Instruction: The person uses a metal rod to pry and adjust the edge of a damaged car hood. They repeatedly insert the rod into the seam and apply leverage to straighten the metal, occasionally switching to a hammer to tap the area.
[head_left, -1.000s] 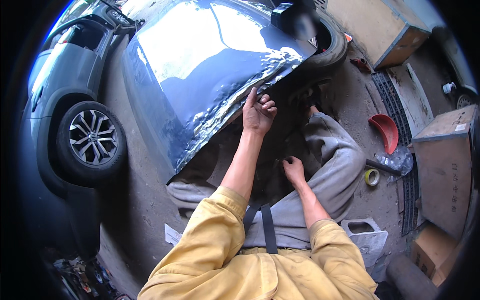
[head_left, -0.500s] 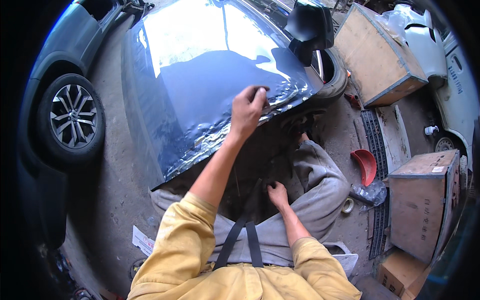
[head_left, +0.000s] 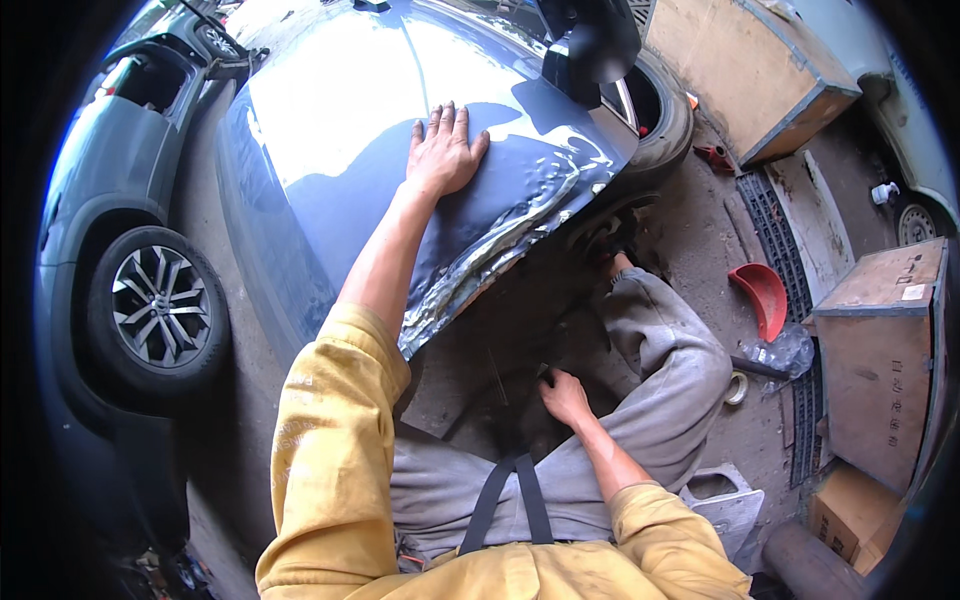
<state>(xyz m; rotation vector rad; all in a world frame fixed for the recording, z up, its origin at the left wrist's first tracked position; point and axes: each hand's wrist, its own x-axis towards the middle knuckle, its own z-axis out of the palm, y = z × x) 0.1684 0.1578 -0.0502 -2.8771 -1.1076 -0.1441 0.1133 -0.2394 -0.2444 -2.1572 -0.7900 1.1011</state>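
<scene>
- Biggest worry for us: the crumpled edge [head_left: 490,258] below and to the right of our left grip [head_left: 445,155]. It looks jagged, so if that grip slid back towards us along the slick paint, we could get a nasty cut.
- We can't see what props up the blue car body panel [head_left: 400,215], so leaning hard through the left grip might make it rock or shift.
- Our fingertips look grimy, so dragging them could scratch the gloss.
- Loosen the right grip [head_left: 565,398] and we'd probably lose the small dark object [head_left: 546,375] in the shadows beneath it.
- As for the grips: the left is palm-down with fingers spread, resting on the panel's glossy face and not grasping anything. The panel runs out all around it.
- The right is curled closed around that dark object, which pokes out at its upper left. Can't tell what it is. That grip sits well below the left one, just above our grey trousers [head_left: 660,345], and clear of the panel.
</scene>
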